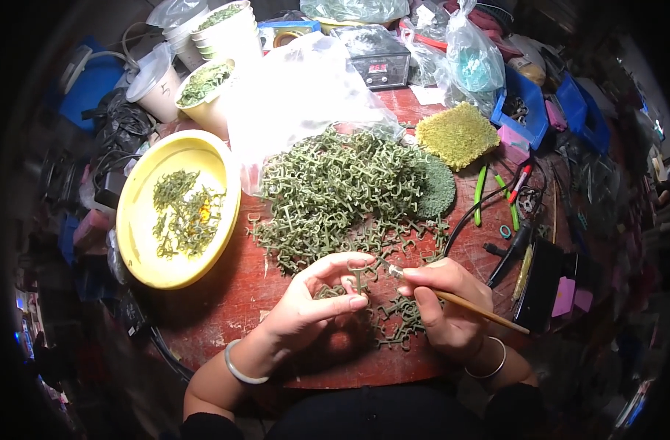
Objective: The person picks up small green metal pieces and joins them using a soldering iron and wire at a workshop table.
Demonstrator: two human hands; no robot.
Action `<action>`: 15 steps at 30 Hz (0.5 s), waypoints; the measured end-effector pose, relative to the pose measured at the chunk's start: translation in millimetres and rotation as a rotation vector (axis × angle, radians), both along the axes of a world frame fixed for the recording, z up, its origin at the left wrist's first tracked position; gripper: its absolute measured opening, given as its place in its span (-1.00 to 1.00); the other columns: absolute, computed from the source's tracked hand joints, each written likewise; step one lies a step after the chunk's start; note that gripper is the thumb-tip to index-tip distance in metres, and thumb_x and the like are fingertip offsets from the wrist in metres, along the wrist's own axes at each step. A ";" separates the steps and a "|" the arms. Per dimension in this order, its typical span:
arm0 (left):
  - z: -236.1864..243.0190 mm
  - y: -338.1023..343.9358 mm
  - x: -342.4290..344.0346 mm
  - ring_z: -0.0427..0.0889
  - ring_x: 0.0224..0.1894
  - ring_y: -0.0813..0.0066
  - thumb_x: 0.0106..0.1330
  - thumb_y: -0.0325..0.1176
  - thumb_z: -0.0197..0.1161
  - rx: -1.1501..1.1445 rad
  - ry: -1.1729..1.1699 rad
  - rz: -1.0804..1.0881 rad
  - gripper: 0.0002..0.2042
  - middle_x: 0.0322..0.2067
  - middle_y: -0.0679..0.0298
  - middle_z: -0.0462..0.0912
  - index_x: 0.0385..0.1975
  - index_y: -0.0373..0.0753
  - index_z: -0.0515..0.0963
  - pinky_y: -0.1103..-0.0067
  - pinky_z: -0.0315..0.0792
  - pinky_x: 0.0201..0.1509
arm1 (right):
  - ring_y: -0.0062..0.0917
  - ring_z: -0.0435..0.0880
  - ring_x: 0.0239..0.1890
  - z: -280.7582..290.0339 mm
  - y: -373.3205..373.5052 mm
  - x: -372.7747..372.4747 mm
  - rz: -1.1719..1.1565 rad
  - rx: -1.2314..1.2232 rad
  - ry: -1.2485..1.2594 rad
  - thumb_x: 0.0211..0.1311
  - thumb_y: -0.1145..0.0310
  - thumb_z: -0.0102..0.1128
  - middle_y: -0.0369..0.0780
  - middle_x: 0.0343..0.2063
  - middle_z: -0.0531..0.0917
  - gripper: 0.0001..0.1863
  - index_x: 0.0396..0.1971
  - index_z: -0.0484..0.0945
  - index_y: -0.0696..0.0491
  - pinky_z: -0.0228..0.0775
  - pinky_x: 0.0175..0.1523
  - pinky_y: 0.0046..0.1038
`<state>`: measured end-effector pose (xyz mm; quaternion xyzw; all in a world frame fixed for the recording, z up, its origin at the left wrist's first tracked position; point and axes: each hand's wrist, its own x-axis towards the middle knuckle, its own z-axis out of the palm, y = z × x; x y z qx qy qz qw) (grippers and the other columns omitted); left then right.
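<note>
My left hand [306,297] pinches a small green T-shaped piece [359,276] upright between thumb and fingers. In my right hand [456,293] is a slim tool with a wooden handle [496,318]. Its pale, narrow front end points left and lies close to the piece; whether they touch I cannot tell. Just beyond my hands rises a large heap of similar green pieces [335,191]. A smaller scatter of green pieces [401,323] lies on the red table between my forearms.
A yellow basin [133,249] with green pieces stands left. Behind are white tubs [203,110], a bright plastic bag [298,88] and a box with a display [375,59]. Rightward lie a yellow sponge [458,136], green-handled tools [479,194], blue bins [522,110] and a black cable [460,220].
</note>
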<state>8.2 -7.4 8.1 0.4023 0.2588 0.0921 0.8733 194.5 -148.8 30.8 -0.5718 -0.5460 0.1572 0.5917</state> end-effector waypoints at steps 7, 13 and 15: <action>0.7 -1.9 0.2 0.48 -0.17 0.72 0.32 -0.58 0.42 0.034 0.016 -0.021 -0.45 -0.08 0.38 0.59 0.34 -0.22 0.50 0.72 0.45 -0.16 | -0.39 0.72 -0.36 -2.5 1.5 2.8 0.062 0.025 -0.105 0.13 0.75 0.33 -0.14 -0.34 0.75 -0.68 -0.10 0.72 0.20 0.57 -0.25 -0.43; 1.1 -0.1 -2.3 0.46 -0.16 0.71 0.31 -0.57 0.43 0.025 -0.004 -0.052 -0.44 -0.08 0.43 0.57 0.33 -0.23 0.51 0.71 0.44 -0.07 | -0.39 0.71 -0.36 -4.3 2.8 2.6 0.007 0.017 -0.073 0.11 0.76 0.31 -0.15 -0.37 0.73 -0.69 -0.13 0.73 0.20 0.56 -0.25 -0.42; 1.9 -0.4 -1.9 0.46 -0.16 0.71 0.30 -0.57 0.43 0.032 -0.004 -0.052 -0.44 -0.08 0.44 0.57 0.33 -0.23 0.51 0.71 0.43 -0.05 | -0.39 0.70 -0.36 -4.7 3.8 2.9 0.038 0.032 -0.075 0.11 0.76 0.30 -0.14 -0.37 0.73 -0.68 -0.12 0.73 0.20 0.56 -0.25 -0.43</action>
